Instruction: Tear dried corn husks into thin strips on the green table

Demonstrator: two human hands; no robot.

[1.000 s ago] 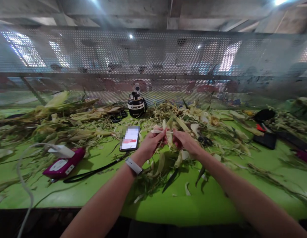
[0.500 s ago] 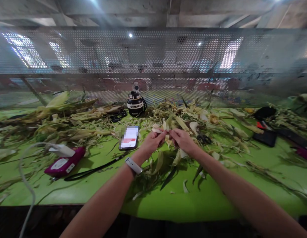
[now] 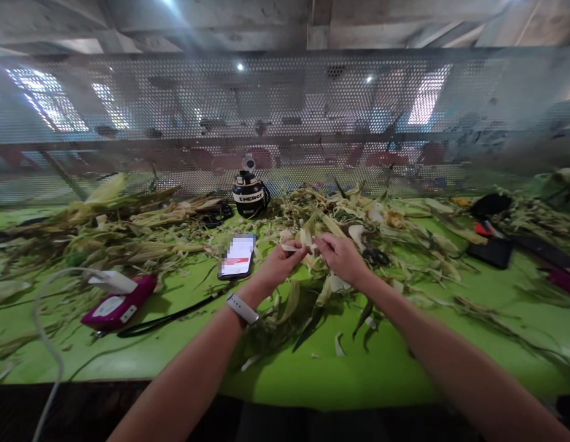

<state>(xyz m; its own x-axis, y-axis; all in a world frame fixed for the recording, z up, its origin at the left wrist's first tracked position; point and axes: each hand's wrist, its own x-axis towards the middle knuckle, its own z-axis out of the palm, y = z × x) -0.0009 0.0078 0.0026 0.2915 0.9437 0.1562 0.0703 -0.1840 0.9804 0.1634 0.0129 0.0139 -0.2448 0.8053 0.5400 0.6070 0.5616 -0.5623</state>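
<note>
My left hand and my right hand meet above the middle of a bright green table. Both pinch a pale strip of corn husk stretched between the fingertips. A white watch band sits on my left wrist. Under the hands lies a heap of loose green and yellow husk leaves. A phone with a lit screen lies just left of my left hand.
A black jug stands at the back by a perforated metal screen. A magenta device with a white cable and a black strap lies at left. Husk piles cover the back of the table. Dark objects lie at right.
The hands have shifted slightly and drawn a little apart, stretching the husk strip between them. The view has drifted a bit; the other things on the table stay put.
</note>
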